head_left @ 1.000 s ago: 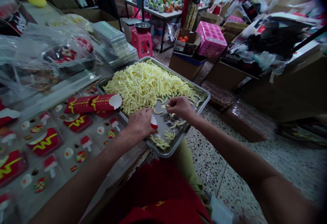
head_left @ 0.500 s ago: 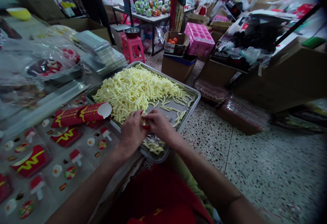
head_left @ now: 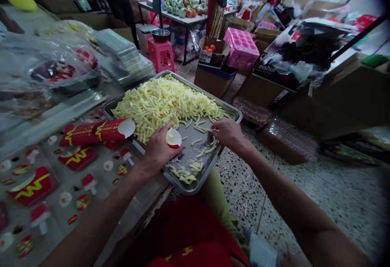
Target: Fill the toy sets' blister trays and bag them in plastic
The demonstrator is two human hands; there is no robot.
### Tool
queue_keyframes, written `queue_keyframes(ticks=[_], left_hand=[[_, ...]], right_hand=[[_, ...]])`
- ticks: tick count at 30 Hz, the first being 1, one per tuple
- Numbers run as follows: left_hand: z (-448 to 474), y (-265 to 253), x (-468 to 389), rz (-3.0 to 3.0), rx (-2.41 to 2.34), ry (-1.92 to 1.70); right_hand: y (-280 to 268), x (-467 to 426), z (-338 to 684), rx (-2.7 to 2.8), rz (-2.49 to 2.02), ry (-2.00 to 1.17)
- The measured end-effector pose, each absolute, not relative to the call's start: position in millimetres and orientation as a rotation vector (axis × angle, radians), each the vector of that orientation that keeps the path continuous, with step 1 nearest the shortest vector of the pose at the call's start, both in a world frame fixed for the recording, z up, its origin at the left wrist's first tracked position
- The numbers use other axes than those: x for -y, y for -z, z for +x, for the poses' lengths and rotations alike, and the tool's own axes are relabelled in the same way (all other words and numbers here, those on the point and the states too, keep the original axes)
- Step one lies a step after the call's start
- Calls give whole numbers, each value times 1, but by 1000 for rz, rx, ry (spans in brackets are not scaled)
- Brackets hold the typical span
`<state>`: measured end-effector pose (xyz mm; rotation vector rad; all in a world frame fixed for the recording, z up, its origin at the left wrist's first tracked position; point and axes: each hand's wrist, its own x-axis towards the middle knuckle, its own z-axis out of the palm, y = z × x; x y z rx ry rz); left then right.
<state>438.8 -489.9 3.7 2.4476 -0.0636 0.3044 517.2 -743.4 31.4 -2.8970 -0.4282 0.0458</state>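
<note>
My left hand [head_left: 157, 149] grips a small red fry carton [head_left: 174, 138], its white inner face showing above the thumb. A few pale sticks seem to be in its mouth, partly hidden by the fingers. Over the right side of a metal tray [head_left: 199, 186] is my right hand [head_left: 228, 134], fingers bent together at some loose pale-yellow fry-shaped sticks; whatever lies between them is hidden. A big heap of these sticks [head_left: 161, 100] covers the far and left part of the tray. Several more lie scattered near its front corner.
Left of the tray, nested red cartons [head_left: 97, 132] lie on a table with a printed plastic cover [head_left: 103, 186]. Behind are clear plastic packs [head_left: 118, 52] and a pink stool [head_left: 161, 54] bearing a metal bowl [head_left: 160, 35]. Cardboard boxes [head_left: 213, 81] stand on the right; two people stand farther back.
My hands were together at the carton; now my right hand has moved away to the tray's right side. My left hand keeps the carton, its white inside now in sight.
</note>
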Motion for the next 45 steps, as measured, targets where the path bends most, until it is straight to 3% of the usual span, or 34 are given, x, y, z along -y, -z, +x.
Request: queue_keyframes(ticks=[3, 7, 10, 25, 35, 39, 45], left_hand=[[438, -8, 486, 2433, 70, -331], [433, -15, 475, 2489, 7, -350], [426, -21, 468, 2520, -11, -340], [425, -24, 492, 2848, 158, -14], [428, -22, 499, 2982, 61, 134], [440, -17, 508, 2931, 231, 177], [434, -6, 515, 2486, 358, 54]], right_hand=[[-24, 755, 531, 377, -3048, -109], [-22, 743, 532, 481, -2829, 49], [-23, 728, 522, 723, -2684, -130], [-12, 702, 513, 1309, -2895, -92], [-12, 703, 519, 1713, -2608, -50], [-25, 696, 502, 1862, -2456, 15], [-31, 685, 470, 1474, -2368, -105]])
